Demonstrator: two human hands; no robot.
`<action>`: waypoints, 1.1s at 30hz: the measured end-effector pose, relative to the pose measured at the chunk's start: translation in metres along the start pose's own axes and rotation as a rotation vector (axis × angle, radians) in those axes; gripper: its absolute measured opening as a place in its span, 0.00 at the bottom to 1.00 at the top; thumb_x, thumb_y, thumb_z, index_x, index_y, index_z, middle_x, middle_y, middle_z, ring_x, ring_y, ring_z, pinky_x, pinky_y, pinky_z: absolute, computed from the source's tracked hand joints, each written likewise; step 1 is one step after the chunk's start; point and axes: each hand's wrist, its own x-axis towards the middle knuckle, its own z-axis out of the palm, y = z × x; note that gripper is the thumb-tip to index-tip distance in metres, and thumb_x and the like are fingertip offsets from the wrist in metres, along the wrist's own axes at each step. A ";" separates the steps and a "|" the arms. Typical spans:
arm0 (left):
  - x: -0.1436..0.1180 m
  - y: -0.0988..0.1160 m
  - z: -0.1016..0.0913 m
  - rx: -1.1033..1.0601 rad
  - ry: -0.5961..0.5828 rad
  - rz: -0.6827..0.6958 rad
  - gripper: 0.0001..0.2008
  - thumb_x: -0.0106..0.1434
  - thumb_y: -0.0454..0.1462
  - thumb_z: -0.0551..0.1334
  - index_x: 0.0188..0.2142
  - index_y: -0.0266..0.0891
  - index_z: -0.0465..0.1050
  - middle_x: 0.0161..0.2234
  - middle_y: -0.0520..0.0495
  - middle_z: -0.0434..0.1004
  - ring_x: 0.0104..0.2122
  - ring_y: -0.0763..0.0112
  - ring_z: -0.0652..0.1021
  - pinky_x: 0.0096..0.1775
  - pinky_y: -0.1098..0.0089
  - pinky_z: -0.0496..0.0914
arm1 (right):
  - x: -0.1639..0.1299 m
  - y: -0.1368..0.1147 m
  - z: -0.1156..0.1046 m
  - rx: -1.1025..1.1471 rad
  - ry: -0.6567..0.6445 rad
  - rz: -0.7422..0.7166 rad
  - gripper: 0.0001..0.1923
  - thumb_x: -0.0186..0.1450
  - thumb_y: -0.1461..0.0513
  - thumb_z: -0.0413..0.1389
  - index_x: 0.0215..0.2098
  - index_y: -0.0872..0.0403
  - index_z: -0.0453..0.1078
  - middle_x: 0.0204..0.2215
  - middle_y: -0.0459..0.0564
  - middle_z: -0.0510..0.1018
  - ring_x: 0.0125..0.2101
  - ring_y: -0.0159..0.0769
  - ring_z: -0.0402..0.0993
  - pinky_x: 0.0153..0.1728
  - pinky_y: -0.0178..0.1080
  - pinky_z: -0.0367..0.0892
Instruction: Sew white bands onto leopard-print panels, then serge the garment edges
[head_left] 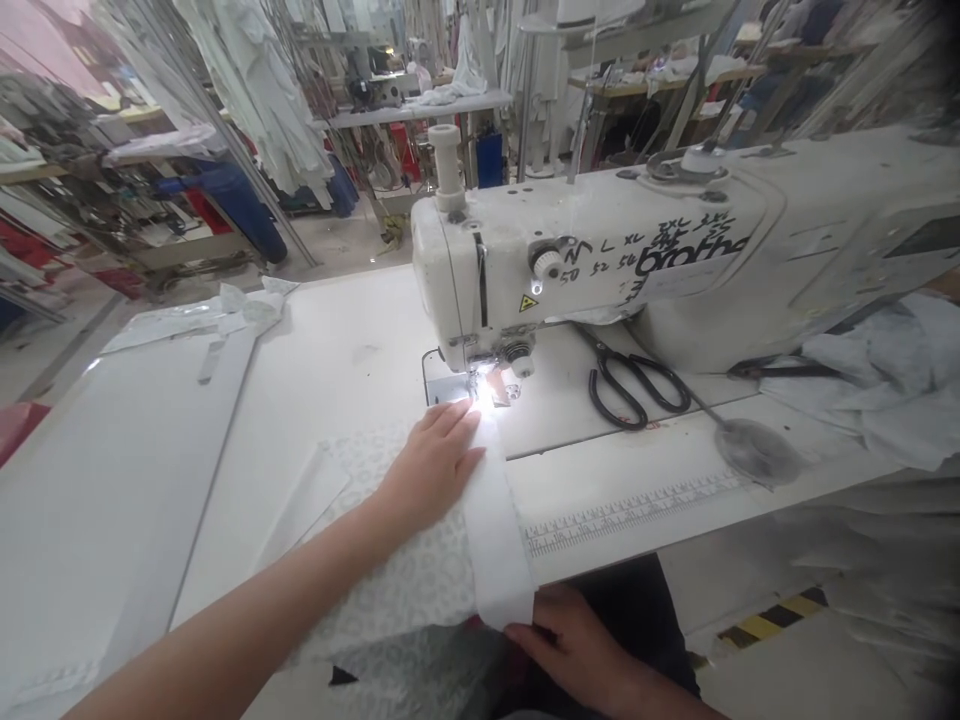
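A white sewing machine [457, 280] stands on the table, its lamp shining on the needle and presser foot [477, 382]. A pale patterned fabric [420, 570] lies in front of it, with a plain white strip [499, 540] along its right edge running up to the foot. My left hand [431, 460] rests flat on the fabric and the strip, fingers stretched out, tips close to the foot. At the table's front edge, my right hand [566, 640] pinches the strip's near end between thumb and fingers. Below the edge, the fabric hangs down toward my lap.
Black-handled scissors [637, 385] lie right of the needle area. A printed ruler scale [630, 510] runs along the front edge. Crumpled white cloth [877, 370] lies at the right, and a white board [135, 430] with fabric pieces [202, 310] at the left.
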 end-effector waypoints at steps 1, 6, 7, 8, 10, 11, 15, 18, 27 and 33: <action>0.001 -0.001 0.000 -0.003 0.003 0.000 0.19 0.66 0.39 0.48 0.55 0.39 0.58 0.57 0.45 0.60 0.57 0.60 0.57 0.56 0.55 0.58 | 0.001 0.000 0.000 0.000 0.004 0.007 0.10 0.64 0.64 0.50 0.30 0.54 0.73 0.26 0.46 0.75 0.29 0.32 0.69 0.34 0.33 0.63; 0.001 -0.001 -0.001 -0.019 0.016 0.018 0.17 0.66 0.38 0.48 0.53 0.40 0.60 0.55 0.46 0.61 0.57 0.61 0.57 0.57 0.56 0.58 | -0.001 -0.001 0.002 0.031 0.005 0.008 0.10 0.64 0.64 0.50 0.31 0.54 0.73 0.29 0.47 0.76 0.32 0.33 0.70 0.36 0.34 0.63; 0.001 -0.001 -0.001 -0.020 0.021 0.024 0.17 0.66 0.38 0.48 0.53 0.40 0.60 0.55 0.46 0.62 0.57 0.61 0.58 0.57 0.56 0.58 | -0.001 -0.001 0.002 0.038 0.002 0.007 0.10 0.64 0.65 0.50 0.32 0.54 0.73 0.30 0.47 0.76 0.33 0.33 0.70 0.36 0.33 0.63; 0.001 -0.001 -0.001 -0.020 0.023 0.028 0.17 0.66 0.38 0.48 0.53 0.39 0.60 0.55 0.46 0.62 0.56 0.62 0.58 0.57 0.56 0.57 | -0.001 -0.001 0.002 0.042 -0.002 0.008 0.10 0.64 0.65 0.49 0.32 0.54 0.73 0.30 0.47 0.76 0.33 0.33 0.70 0.36 0.33 0.63; 0.001 -0.002 -0.001 -0.019 0.024 0.037 0.17 0.66 0.38 0.49 0.52 0.39 0.60 0.55 0.46 0.62 0.56 0.62 0.58 0.57 0.57 0.57 | -0.001 -0.003 0.001 0.040 -0.014 0.011 0.10 0.64 0.65 0.49 0.32 0.54 0.73 0.30 0.47 0.76 0.33 0.33 0.70 0.36 0.33 0.63; 0.001 -0.002 -0.001 -0.021 0.022 0.041 0.16 0.66 0.38 0.49 0.52 0.39 0.60 0.54 0.46 0.62 0.56 0.62 0.58 0.57 0.57 0.58 | -0.001 -0.003 0.001 0.035 -0.021 0.013 0.10 0.64 0.65 0.49 0.32 0.54 0.73 0.30 0.47 0.76 0.33 0.33 0.70 0.36 0.33 0.63; 0.000 -0.002 -0.001 -0.045 0.028 0.044 0.15 0.65 0.38 0.49 0.51 0.40 0.61 0.54 0.45 0.63 0.55 0.61 0.59 0.55 0.56 0.60 | 0.000 -0.003 0.001 0.007 -0.024 0.014 0.10 0.63 0.66 0.50 0.33 0.54 0.73 0.28 0.46 0.75 0.31 0.33 0.70 0.35 0.33 0.63; 0.000 -0.002 -0.002 -0.068 0.038 0.047 0.15 0.65 0.38 0.49 0.51 0.40 0.61 0.53 0.45 0.63 0.55 0.60 0.59 0.55 0.55 0.60 | 0.001 -0.004 0.002 0.002 -0.018 0.004 0.10 0.63 0.66 0.50 0.34 0.53 0.73 0.27 0.46 0.75 0.30 0.32 0.70 0.34 0.33 0.63; 0.002 -0.002 -0.003 -0.060 0.029 0.057 0.15 0.65 0.38 0.49 0.50 0.39 0.62 0.53 0.44 0.64 0.55 0.61 0.60 0.56 0.56 0.59 | 0.002 -0.007 0.003 0.024 0.004 0.005 0.10 0.62 0.66 0.49 0.27 0.54 0.71 0.22 0.45 0.73 0.26 0.32 0.69 0.31 0.33 0.62; 0.010 -0.007 -0.006 -0.027 0.007 0.054 0.16 0.65 0.37 0.48 0.51 0.38 0.62 0.55 0.43 0.62 0.57 0.61 0.59 0.55 0.56 0.59 | 0.007 -0.011 -0.004 0.048 -0.011 0.002 0.10 0.63 0.65 0.50 0.28 0.54 0.73 0.23 0.44 0.75 0.25 0.32 0.69 0.33 0.34 0.63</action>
